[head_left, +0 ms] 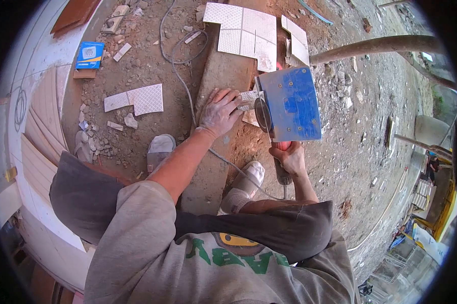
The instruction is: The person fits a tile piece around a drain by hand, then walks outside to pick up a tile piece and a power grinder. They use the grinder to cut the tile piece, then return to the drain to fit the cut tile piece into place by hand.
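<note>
My right hand [290, 157] is wrapped around the red and dark body of an angle grinder. A scuffed blue guard plate [295, 104] covers much of the tool. Its round disc [262, 114] stands on edge against a narrow patterned tile piece [248, 99]. My left hand [220, 110], dusty white, holds that piece against the beam [226, 76], fingers close to the disc. Part of the piece is hidden under my fingers. Beyond the hands, larger patterned tiles [259, 25] lie at the beam's far end, with a notch and a cut slit.
A grey cable [184, 83] runs past my left hand and under my right arm. More cut tile [143, 99] and a blue box [90, 54] lie to the left. Wooden poles [370, 46] slant in from the right over rubble. My feet flank the beam.
</note>
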Tool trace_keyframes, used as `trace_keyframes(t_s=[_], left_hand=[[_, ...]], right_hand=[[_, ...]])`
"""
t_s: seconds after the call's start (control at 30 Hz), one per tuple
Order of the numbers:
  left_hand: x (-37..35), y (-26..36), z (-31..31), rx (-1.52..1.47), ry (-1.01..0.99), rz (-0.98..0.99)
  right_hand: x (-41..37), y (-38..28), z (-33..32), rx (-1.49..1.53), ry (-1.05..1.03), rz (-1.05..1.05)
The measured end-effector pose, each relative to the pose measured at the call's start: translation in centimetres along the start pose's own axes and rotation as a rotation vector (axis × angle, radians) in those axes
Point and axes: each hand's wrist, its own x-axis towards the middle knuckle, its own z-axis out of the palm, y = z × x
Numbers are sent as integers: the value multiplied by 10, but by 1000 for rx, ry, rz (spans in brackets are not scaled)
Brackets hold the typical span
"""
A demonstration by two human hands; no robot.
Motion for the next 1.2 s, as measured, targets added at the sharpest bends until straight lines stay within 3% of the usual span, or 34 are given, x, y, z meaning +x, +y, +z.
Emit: trace_keyframes(t_s=[0.57,1.2], left_hand=[[-1,3,-1,62,-19,-14],[-1,5,-5,86,-68,-23]], right_hand=[[-6,-16,-3,-103,22,49],[6,4,3,24,-26,62]])
